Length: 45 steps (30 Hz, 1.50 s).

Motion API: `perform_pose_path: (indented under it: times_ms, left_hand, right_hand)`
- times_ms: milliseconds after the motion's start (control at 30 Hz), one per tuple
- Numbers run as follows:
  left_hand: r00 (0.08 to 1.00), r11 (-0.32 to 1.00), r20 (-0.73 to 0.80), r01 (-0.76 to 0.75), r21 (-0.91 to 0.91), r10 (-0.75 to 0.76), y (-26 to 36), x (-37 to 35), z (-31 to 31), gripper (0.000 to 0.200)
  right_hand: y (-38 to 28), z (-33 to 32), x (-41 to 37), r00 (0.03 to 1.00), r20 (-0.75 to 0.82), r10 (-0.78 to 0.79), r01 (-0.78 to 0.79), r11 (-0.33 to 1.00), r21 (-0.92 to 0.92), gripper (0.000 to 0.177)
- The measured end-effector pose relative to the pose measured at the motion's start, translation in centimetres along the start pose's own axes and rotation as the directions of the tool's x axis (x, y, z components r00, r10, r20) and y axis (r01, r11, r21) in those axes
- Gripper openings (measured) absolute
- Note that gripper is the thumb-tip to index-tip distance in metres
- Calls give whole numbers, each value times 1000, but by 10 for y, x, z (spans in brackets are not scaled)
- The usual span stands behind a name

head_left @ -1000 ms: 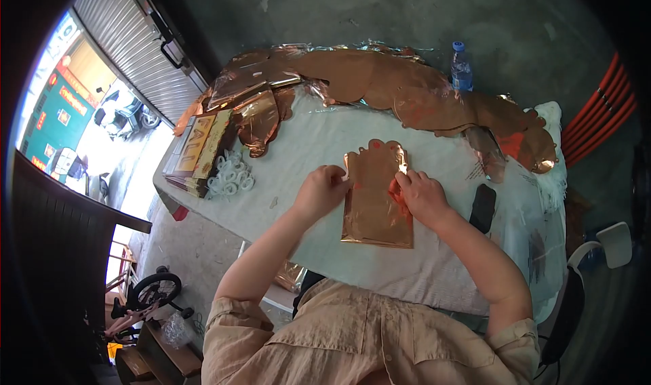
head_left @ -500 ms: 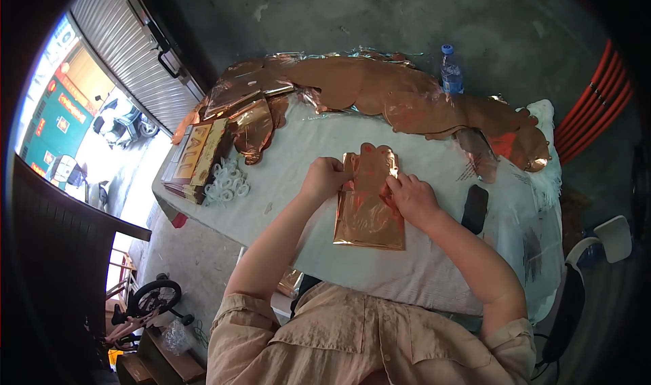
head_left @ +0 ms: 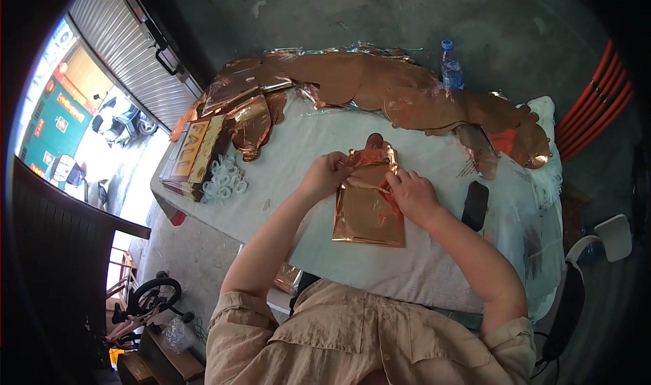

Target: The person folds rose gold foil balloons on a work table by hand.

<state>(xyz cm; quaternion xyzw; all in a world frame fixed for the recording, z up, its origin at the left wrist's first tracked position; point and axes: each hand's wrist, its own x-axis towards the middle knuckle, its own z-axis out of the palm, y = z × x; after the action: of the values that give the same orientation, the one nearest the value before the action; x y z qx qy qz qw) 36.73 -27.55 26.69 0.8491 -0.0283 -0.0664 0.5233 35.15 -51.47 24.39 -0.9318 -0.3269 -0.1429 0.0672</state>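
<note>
A folded copper-coloured foil balloon [head_left: 368, 221] lies flat on the white-covered table [head_left: 298, 229] in front of me. My left hand [head_left: 327, 177] is closed on its upper left edge, thumb and fingers pinched together. On the opposite side, my right hand [head_left: 413, 195] pinches the upper right edge. Between the hands the foil is creased and bent over, and one rounded lobe sticks up at the top. My fingertips partly cover both gripped edges.
Copper foil sheets [head_left: 339, 80] spread along the table's far side. At left are printed packets [head_left: 196, 151] and white rings [head_left: 225, 179]. A dark phone-like object [head_left: 475, 206] lies right of my hand. Beyond the foil stands a water bottle [head_left: 451, 66]. Orange pipes [head_left: 597, 100] run at right.
The top left part of the foil balloon has been folded inward, so one lobe shows at the top where two stood before. Both hands keep their hold.
</note>
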Motion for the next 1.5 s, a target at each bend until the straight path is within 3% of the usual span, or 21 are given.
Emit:
perform_pose_path:
  times_ms: [133,267,367,433,467,567,633,767,833,867,933,1133,1367,1467,1500]
  left_hand:
    - [992,987,56,-115,116,109,-11,3,-3,17]
    - [992,969,43,-129,213,122,-7,0,-7,15]
    - [991,990,127,-61,127,45,-16,8,-12,14]
    - [977,987,179,136,-88,-119,-5,5,-16,12]
    - [976,987,179,137,-88,-120,-5,4,-15,12]
    - [997,998,62,43,49,-46,-7,4,-11,16]
    - [983,922,4,-176,346,186,-10,5,-8,21]
    - [959,916,-172,-150,372,226,6,-7,-2,20]
    - [912,867,-283,-135,480,298,2,-8,0,18]
    - [911,866,-285,-134,481,299,0,-8,-1,18]
    - [957,830,-116,-165,532,265,-7,-7,-5,12]
    - [930,810,-142,-211,548,338,-8,-2,-3,12]
    - [944,782,-131,-166,601,302,-18,21,-1,17]
    - [920,787,-104,-258,561,377,-19,23,-7,15]
    - [927,849,-143,-246,468,347,-9,15,-10,13]
  right_hand:
    - [0,0,-1,1000,7,5,-5,1000,-21,23]
    - [0,0,-1,1000,12,4,-3,999,-37,26]
    - [-1,-2,0,999,50,9,-6,999,-47,27]
    - [-1,-4,1,999,45,6,-4,999,-36,26]
    - [-1,-5,1,999,39,5,-4,1000,-25,24]
    - [-1,-4,0,1000,21,7,-7,1000,-26,24]
    - [-2,-3,0,999,32,14,-13,999,-29,24]
    - [-1,-3,0,999,37,13,-12,1000,-24,24]
    - [-2,-4,0,999,34,10,-10,1000,-21,25]
    - [-2,-5,0,999,32,8,-7,1000,-19,25]
    - [-1,-2,0,999,35,-1,2,999,-42,27]
    - [1,1,0,1000,25,-5,7,999,-45,28]
    - [-1,-7,1,996,88,6,-6,1000,9,24]
    - [-2,-4,1,997,76,19,-16,999,-47,21]
    - [-3,-6,1,997,77,24,-21,999,-46,21]
